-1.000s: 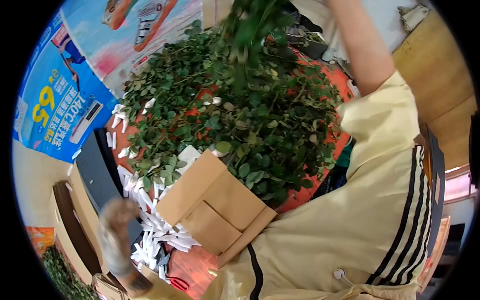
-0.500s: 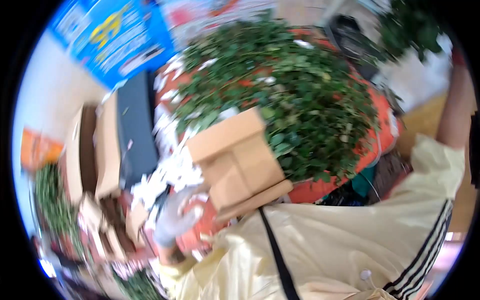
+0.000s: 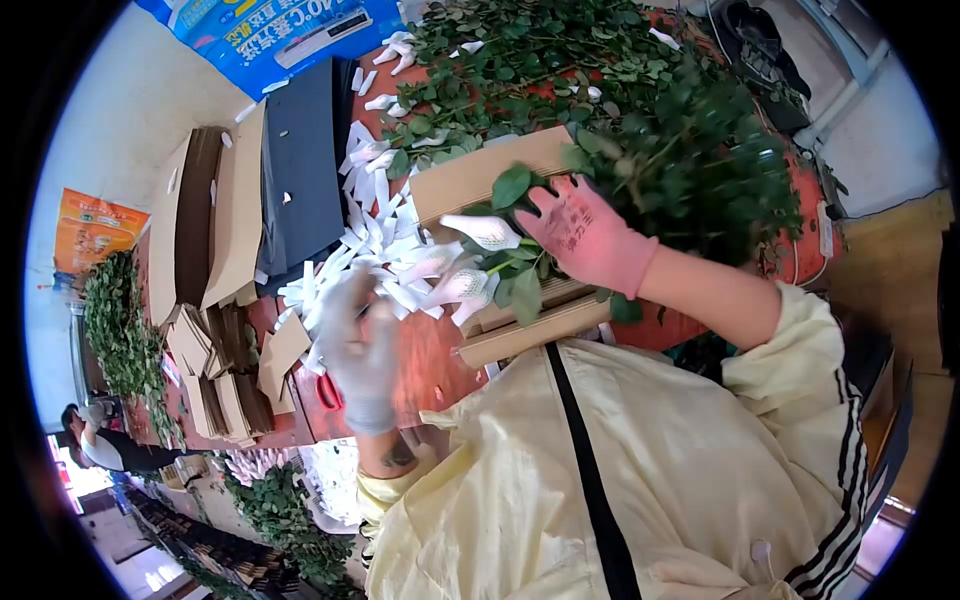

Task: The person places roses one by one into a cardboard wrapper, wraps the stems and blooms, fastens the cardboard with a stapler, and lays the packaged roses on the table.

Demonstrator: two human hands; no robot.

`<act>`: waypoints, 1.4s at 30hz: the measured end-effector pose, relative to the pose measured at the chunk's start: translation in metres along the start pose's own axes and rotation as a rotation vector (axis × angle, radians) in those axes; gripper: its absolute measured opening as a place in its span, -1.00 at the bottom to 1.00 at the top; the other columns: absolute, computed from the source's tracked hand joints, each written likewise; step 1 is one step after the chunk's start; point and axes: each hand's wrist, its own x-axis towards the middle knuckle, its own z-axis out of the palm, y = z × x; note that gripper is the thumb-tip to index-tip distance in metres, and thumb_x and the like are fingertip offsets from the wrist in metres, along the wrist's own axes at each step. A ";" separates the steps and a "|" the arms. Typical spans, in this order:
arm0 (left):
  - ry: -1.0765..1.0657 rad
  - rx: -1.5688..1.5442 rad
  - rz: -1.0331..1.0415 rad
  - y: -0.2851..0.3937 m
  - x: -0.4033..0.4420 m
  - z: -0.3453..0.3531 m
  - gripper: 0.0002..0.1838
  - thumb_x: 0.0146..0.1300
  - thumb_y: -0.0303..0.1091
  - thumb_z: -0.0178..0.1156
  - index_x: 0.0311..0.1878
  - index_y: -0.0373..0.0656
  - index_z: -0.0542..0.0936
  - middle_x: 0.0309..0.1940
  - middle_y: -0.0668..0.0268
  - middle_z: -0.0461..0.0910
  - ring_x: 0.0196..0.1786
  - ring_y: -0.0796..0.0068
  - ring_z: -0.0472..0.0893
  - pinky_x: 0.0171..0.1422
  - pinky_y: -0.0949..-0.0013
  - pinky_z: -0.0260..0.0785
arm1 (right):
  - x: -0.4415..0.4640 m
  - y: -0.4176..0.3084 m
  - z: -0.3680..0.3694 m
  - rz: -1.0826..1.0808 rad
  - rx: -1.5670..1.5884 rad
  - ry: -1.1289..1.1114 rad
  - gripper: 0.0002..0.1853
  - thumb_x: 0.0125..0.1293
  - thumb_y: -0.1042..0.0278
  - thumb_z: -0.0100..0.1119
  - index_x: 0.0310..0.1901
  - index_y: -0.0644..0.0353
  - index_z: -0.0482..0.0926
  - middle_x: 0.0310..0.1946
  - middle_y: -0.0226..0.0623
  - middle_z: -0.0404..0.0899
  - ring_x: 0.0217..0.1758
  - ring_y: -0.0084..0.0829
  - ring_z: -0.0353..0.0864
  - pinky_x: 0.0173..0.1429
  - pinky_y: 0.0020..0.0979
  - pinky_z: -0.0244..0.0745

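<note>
My right hand, in a pink glove, is closed round the green stems of several roses. Their heads, wrapped in white foam nets, point left, and their leafy ends blur to the right. Under the roses lies a brown cardboard piece. My left hand, in a pale grey glove, is raised left of the rose heads; motion smears its fingers. White foam sleeves lie in a loose pile beyond it.
Red-handled scissors lie beside my left hand. Cardboard sheets and a dark board stand at the left, with folded cardboard pieces nearer. More leafy stems cover the red table's far side. Another person is at lower left.
My right hand has come from the far right to the cardboard with the roses. My left hand has moved slightly up. The view has turned so the table's left side shows more.
</note>
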 end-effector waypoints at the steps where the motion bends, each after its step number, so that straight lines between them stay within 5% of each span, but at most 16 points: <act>1: -0.122 0.054 0.126 -0.003 -0.005 0.009 -0.64 0.12 -0.44 0.17 0.02 -0.31 0.54 -0.08 0.16 0.56 -0.04 0.31 0.54 0.10 0.29 0.36 | -0.004 -0.002 0.006 -0.008 -0.069 0.083 -0.60 0.24 0.32 -0.16 0.10 0.16 0.42 -0.03 -0.10 0.41 0.06 -0.13 0.37 0.10 -0.20 0.27; 3: -0.247 0.324 0.308 0.000 -0.010 0.031 -0.60 0.04 -0.38 0.24 0.00 -0.25 0.55 -0.07 0.10 0.55 -0.04 0.12 0.54 0.12 0.20 0.34 | -0.015 0.001 0.005 0.022 -0.041 0.124 -0.60 0.22 0.30 -0.13 0.09 0.13 0.43 0.01 -0.10 0.40 0.09 -0.13 0.35 0.14 -0.20 0.26; 11: -0.384 0.319 0.051 -0.020 -0.020 0.046 -0.46 -0.04 -0.24 0.31 0.07 -0.17 0.52 -0.07 0.08 0.54 0.02 0.05 0.51 0.13 0.12 0.32 | -0.052 0.020 -0.022 -0.015 0.558 -0.073 -0.41 -0.03 0.16 0.29 0.10 0.12 0.44 0.06 -0.15 0.42 0.10 -0.15 0.42 0.27 -0.22 0.29; 17: -0.387 0.297 0.096 -0.006 -0.019 0.050 -0.47 -0.03 -0.19 0.32 0.07 -0.12 0.55 -0.03 0.08 0.54 0.05 0.07 0.50 0.14 0.13 0.32 | -0.035 0.013 -0.002 -0.041 0.432 -0.063 -0.43 -0.01 0.20 0.30 0.08 0.17 0.44 -0.06 -0.16 0.47 0.05 -0.18 0.47 0.15 -0.23 0.37; 20: -0.395 0.282 0.079 -0.001 -0.022 0.044 -0.48 -0.03 -0.19 0.33 0.06 -0.10 0.57 0.02 0.09 0.53 0.08 0.06 0.49 0.16 0.14 0.31 | -0.037 0.024 -0.011 0.041 0.618 0.057 -0.53 0.01 0.19 0.23 0.02 0.07 0.52 -0.09 -0.20 0.51 0.03 -0.21 0.47 0.17 -0.26 0.36; 23: -0.438 0.181 0.031 -0.007 -0.034 0.037 -0.51 -0.03 -0.24 0.31 0.05 -0.09 0.59 0.07 0.08 0.51 0.11 0.06 0.48 0.21 0.17 0.29 | -0.049 0.048 -0.039 -0.154 0.776 0.112 -0.55 0.00 0.21 0.22 0.00 0.04 0.54 -0.07 -0.20 0.51 0.02 -0.19 0.48 0.15 -0.25 0.38; 24: -0.449 0.160 0.034 -0.007 -0.035 0.035 -0.52 -0.04 -0.27 0.30 0.04 -0.09 0.59 0.08 0.07 0.50 0.12 0.06 0.48 0.24 0.18 0.27 | -0.050 0.051 -0.050 -0.104 0.965 -0.106 -0.54 0.00 0.22 0.21 0.03 -0.02 0.54 0.02 -0.26 0.49 0.07 -0.22 0.47 0.20 -0.28 0.33; 27: -0.493 -0.022 -0.043 -0.021 -0.036 0.026 -0.56 -0.01 -0.38 0.22 0.03 -0.16 0.58 0.10 0.05 0.49 0.14 0.07 0.47 0.27 0.18 0.26 | -0.052 0.030 -0.015 -0.312 0.708 -0.118 -0.56 0.02 0.22 0.19 0.03 -0.09 0.55 0.07 -0.35 0.46 0.10 -0.28 0.46 0.24 -0.30 0.27; 28: -0.438 -0.203 -0.159 -0.025 -0.035 0.018 -0.58 0.06 -0.38 0.20 0.05 -0.19 0.56 0.09 0.08 0.49 0.17 0.18 0.45 0.27 0.24 0.27 | -0.056 0.015 -0.007 -0.311 0.561 0.047 -0.60 0.06 0.22 0.14 0.01 -0.14 0.56 0.13 -0.40 0.43 0.14 -0.33 0.44 0.29 -0.31 0.20; 31: -0.217 -0.359 -0.236 0.001 -0.025 0.029 -0.60 0.13 -0.37 0.14 0.08 -0.23 0.51 0.05 0.09 0.51 0.12 0.26 0.50 0.23 0.27 0.32 | -0.028 0.012 -0.010 -0.339 0.631 -0.192 -0.64 0.09 0.25 0.09 -0.01 -0.14 0.55 0.00 -0.32 0.53 -0.01 -0.32 0.56 0.05 -0.31 0.43; 33: -0.450 0.250 0.311 0.021 -0.015 0.046 -0.58 0.05 -0.38 0.13 0.04 -0.22 0.54 -0.05 0.08 0.53 0.07 0.08 0.50 0.12 0.11 0.35 | -0.012 0.016 -0.042 -0.357 0.568 -0.302 -0.68 0.10 0.25 0.09 -0.06 -0.10 0.56 -0.08 -0.31 0.55 -0.07 -0.31 0.57 -0.01 -0.30 0.46; 34: -0.567 0.244 0.266 0.026 -0.019 0.052 -0.57 0.05 -0.31 0.18 0.03 -0.19 0.54 -0.08 0.11 0.54 0.05 0.09 0.50 0.09 0.09 0.34 | -0.004 0.021 -0.052 -0.382 0.498 -0.407 -0.71 0.10 0.25 0.09 -0.10 -0.07 0.56 -0.15 -0.30 0.57 -0.12 -0.30 0.59 -0.08 -0.29 0.49; 37: -0.437 0.313 0.309 0.017 -0.040 0.062 -0.56 0.03 -0.26 0.23 0.03 -0.16 0.55 -0.06 0.14 0.55 0.08 0.12 0.49 0.14 0.12 0.30 | 0.019 0.027 -0.030 -0.262 0.409 0.306 -0.65 0.12 0.21 0.09 -0.03 0.01 0.48 -0.25 -0.28 0.57 -0.14 -0.24 0.59 -0.02 -0.21 0.44; 38: -0.415 0.327 0.276 0.020 -0.043 0.062 -0.55 0.00 -0.24 0.27 0.01 -0.12 0.57 -0.06 0.19 0.56 0.09 0.13 0.49 0.17 0.12 0.28 | 0.031 0.024 -0.022 -0.255 0.412 0.307 -0.65 0.12 0.21 0.09 -0.03 0.01 0.48 -0.25 -0.28 0.57 -0.14 -0.24 0.59 -0.02 -0.21 0.44; 40: -0.416 0.290 0.289 0.023 -0.041 0.063 -0.56 -0.04 -0.29 0.29 -0.01 -0.16 0.58 -0.06 0.15 0.56 0.07 0.11 0.51 0.16 0.13 0.30 | 0.054 0.016 -0.012 -0.148 0.290 -0.191 -0.58 0.12 0.19 0.09 0.04 0.07 0.43 -0.20 -0.29 0.58 -0.06 -0.22 0.57 0.02 -0.17 0.40; 42: -0.409 0.254 0.303 0.021 -0.037 0.060 -0.56 -0.08 -0.35 0.31 -0.04 -0.19 0.59 -0.06 0.11 0.57 0.05 0.08 0.52 0.15 0.13 0.33 | 0.058 0.013 -0.005 -0.172 0.304 -0.231 -0.59 0.12 0.20 0.09 0.03 0.11 0.43 -0.18 -0.28 0.59 -0.04 -0.21 0.57 0.04 -0.17 0.40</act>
